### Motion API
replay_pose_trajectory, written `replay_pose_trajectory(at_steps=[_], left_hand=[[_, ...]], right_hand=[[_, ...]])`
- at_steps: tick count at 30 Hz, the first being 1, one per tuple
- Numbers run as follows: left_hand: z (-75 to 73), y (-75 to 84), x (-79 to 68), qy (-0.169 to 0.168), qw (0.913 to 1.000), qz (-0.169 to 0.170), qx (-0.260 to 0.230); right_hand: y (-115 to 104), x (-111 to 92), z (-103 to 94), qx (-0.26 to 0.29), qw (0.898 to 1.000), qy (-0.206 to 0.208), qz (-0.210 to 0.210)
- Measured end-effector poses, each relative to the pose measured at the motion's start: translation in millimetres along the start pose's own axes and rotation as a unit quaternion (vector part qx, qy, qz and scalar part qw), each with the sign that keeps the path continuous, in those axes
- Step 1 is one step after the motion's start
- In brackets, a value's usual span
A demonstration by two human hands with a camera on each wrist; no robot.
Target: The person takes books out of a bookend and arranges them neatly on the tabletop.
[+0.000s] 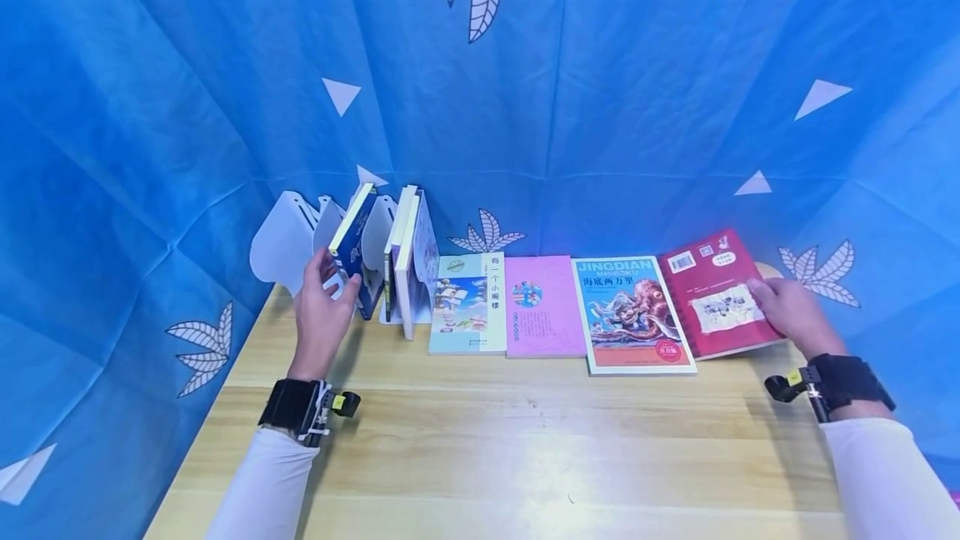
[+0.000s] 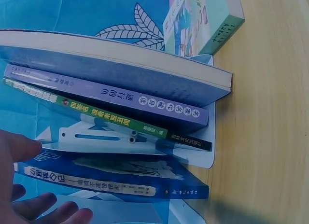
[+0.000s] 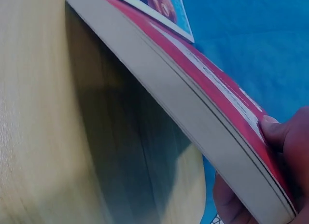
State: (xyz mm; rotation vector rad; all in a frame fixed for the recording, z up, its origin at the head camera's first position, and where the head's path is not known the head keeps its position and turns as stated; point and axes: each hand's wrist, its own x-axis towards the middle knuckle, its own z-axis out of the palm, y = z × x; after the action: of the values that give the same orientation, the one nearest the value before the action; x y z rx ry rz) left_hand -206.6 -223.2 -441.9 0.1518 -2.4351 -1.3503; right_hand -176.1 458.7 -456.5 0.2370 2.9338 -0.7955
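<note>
A blue book [image 1: 354, 252] stands on edge between white bookend plates. My left hand [image 1: 324, 311] is at its spine, thumb on one side and fingers on the other; in the left wrist view those fingers [image 2: 53, 212] are spread and loose, with a gap to the spine. At the right end of the row my right hand [image 1: 798, 315] pinches a red book [image 1: 712, 294], thumb on the cover and fingers beneath. The right wrist view shows the red book [image 3: 193, 113] tilted, its gripped side raised off the table and its far edge low.
White bookends [image 1: 285, 236] stand at the table's left, with several upright books [image 1: 405, 261] in them. Flat in a row lie a light-green book [image 1: 465, 307], a pink book [image 1: 546, 315] and an octopus-cover book [image 1: 633, 315]. A blue curtain [image 1: 600, 107] hangs behind the wooden table [image 1: 480, 440].
</note>
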Motion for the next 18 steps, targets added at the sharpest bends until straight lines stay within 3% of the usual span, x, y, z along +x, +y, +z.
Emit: replay_pose_trajectory(at_steps=[18], left_hand=[[9.1, -3.4, 7.4, -0.009, 0.9997, -0.011, -0.022]], right_hand=[[10.2, 4.4, 7.7, -0.051, 0.998, 0.002, 0.028]])
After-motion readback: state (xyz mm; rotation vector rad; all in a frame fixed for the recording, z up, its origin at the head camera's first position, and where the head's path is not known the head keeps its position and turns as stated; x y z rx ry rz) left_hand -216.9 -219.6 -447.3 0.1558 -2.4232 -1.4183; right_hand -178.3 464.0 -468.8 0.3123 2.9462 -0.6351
